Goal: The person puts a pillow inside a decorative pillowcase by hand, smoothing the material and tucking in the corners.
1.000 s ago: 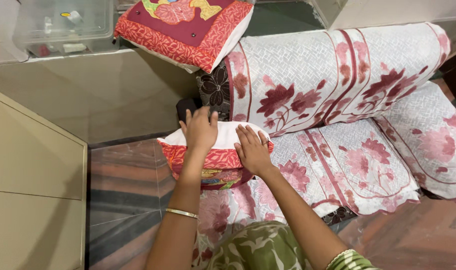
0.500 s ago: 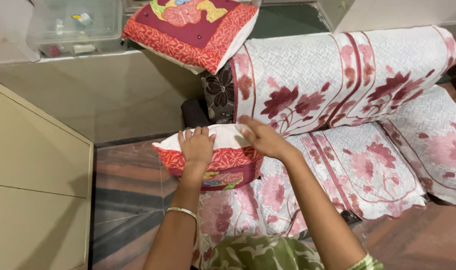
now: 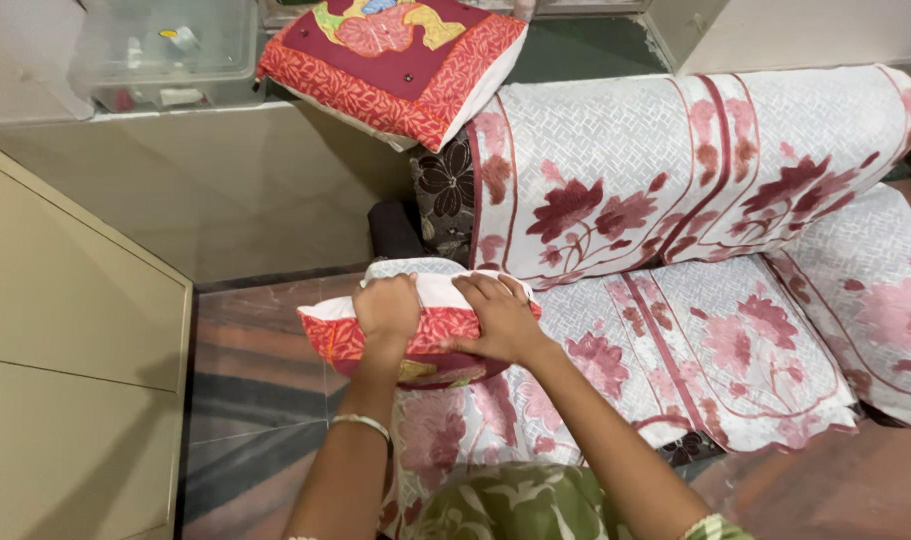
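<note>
Sofa (image 3: 695, 330): both hands gripping cushion (image 3: 415, 325)

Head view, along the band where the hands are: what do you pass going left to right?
Beige cabinet → striped floor → red-bordered cushion → left hand → right hand → floral sofa seat cover

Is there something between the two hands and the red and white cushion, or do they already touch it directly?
Nothing visible stands between them. The left hand and the right hand both press directly on the top of the red and white cushion, which lies at the sofa's left end. A second cushion sits apart on the ledge above.
</note>
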